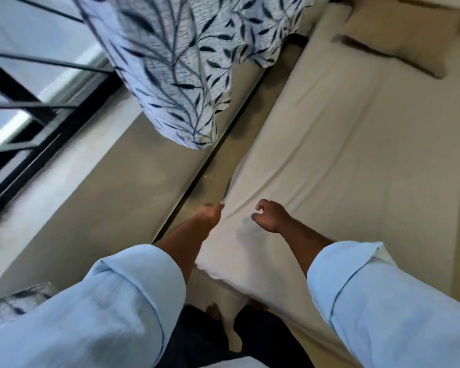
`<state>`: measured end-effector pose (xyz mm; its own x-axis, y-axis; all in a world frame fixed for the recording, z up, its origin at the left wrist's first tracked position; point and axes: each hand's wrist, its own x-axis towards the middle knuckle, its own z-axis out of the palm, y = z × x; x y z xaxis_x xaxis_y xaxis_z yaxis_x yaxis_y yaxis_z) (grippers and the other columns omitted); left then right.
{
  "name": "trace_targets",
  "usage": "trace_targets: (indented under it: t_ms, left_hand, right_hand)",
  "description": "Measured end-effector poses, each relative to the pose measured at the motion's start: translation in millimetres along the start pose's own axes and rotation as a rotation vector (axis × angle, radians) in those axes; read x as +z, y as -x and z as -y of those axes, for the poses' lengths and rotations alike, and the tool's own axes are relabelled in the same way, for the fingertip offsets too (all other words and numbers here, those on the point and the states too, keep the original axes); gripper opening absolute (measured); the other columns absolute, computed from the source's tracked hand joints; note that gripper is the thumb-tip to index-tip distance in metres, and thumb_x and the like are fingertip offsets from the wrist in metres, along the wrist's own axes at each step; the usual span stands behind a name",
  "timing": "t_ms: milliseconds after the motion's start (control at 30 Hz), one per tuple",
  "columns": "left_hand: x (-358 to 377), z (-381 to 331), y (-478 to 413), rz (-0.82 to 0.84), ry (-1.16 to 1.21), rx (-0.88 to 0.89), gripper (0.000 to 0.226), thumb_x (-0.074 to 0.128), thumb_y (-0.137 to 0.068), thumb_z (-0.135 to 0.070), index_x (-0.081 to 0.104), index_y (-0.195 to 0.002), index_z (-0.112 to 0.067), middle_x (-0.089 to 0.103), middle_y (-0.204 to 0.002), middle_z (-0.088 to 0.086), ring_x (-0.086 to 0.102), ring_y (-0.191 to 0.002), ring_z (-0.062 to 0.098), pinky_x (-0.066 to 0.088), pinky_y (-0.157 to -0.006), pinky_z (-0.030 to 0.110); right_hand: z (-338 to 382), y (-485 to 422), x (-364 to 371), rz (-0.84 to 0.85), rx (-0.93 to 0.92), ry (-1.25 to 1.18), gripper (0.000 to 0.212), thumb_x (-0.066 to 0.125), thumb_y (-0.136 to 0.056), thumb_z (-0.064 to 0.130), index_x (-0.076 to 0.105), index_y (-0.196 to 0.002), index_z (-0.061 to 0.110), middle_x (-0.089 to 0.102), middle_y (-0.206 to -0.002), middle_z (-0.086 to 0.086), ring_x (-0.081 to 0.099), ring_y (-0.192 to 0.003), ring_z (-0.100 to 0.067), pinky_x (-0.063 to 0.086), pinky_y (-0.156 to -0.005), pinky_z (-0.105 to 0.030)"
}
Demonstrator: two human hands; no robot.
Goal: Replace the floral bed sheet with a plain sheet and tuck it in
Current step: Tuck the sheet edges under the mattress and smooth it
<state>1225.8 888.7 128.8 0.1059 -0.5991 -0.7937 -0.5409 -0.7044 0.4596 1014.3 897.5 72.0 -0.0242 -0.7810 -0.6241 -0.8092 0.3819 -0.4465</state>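
Tucking step: left hand (pixel 209 216) is pinching the plain cream fabric sheet (pixel 343 144) at its hem, probably due next for pushing down below the fingers, while right hand (pixel 270 217), fingers loosely curled, is hovering empty.

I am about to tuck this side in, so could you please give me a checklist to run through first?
1. Plain sheet spread out full length: ok.
2. Left hand at the sheet's edge beside the gap: ok.
3. Left hand's grip on that edge: cannot tell.
4. Right hand free above the sheet: ok.
5. Sheet smooth near the hands: not ok, creased.
6. Pillow away from this edge: ok.
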Motion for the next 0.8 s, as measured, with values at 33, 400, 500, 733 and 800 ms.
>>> trace_targets:
  t_ms: [33, 400, 500, 733, 800]
  left_hand:
    - [4, -13, 3, 0.003, -0.019, 0.014, 0.057, 0.047, -0.102, -0.051, 0.057, -0.132, -0.003, 0.056, -0.134, 0.027, 0.053, -0.126, 0.043, 0.045, -0.105, 0.048]
    - [48, -126, -18, 0.146, -0.297, 0.14, 0.061, 0.049, -0.103, -0.045, 0.049, -0.142, 0.001, 0.049, -0.147, 0.019, 0.051, -0.131, 0.038, 0.041, -0.111, 0.04]
    - [46, -155, -30, 0.158, -0.364, 0.193, 0.058, 0.049, -0.103, -0.045, 0.05, -0.141, -0.001, 0.048, -0.147, 0.018, 0.049, -0.132, 0.038, 0.041, -0.106, 0.04]
    - [22, -225, -87, 0.266, -0.561, 0.333, 0.06, 0.05, -0.102, -0.048, 0.052, -0.142, -0.003, 0.046, -0.152, 0.016, 0.045, -0.138, 0.036, 0.038, -0.114, 0.043]
    - [12, -244, -101, 0.287, -0.609, 0.357, 0.062, 0.05, -0.102, -0.048, 0.047, -0.145, -0.002, 0.042, -0.154, 0.018, 0.042, -0.14, 0.037, 0.036, -0.116, 0.044]
  right_hand:
    - [-7, 0, -6, -0.003, 0.018, -0.022, 0.041, 0.063, -0.086, 0.042, 0.061, -0.122, 0.022, 0.061, -0.127, -0.006, 0.056, -0.121, -0.029, 0.047, -0.101, -0.036]
    - [-61, -4, -53, -0.096, 0.221, -0.191, 0.037, 0.064, -0.089, 0.037, 0.06, -0.121, 0.019, 0.064, -0.126, -0.008, 0.058, -0.12, -0.029, 0.047, -0.1, -0.034]
    - [-60, -14, -65, -0.144, 0.286, -0.247, 0.037, 0.064, -0.09, 0.038, 0.059, -0.122, 0.019, 0.064, -0.127, -0.007, 0.058, -0.123, -0.029, 0.046, -0.102, -0.034]
    - [-20, -47, -75, -0.241, 0.459, -0.445, 0.041, 0.062, -0.086, 0.042, 0.058, -0.122, 0.023, 0.061, -0.128, -0.003, 0.058, -0.121, -0.025, 0.047, -0.103, -0.036]
    - [-4, -59, -76, -0.278, 0.493, -0.508, 0.038, 0.063, -0.086, 0.041, 0.059, -0.12, 0.024, 0.062, -0.127, -0.003, 0.058, -0.121, -0.025, 0.047, -0.102, -0.034]
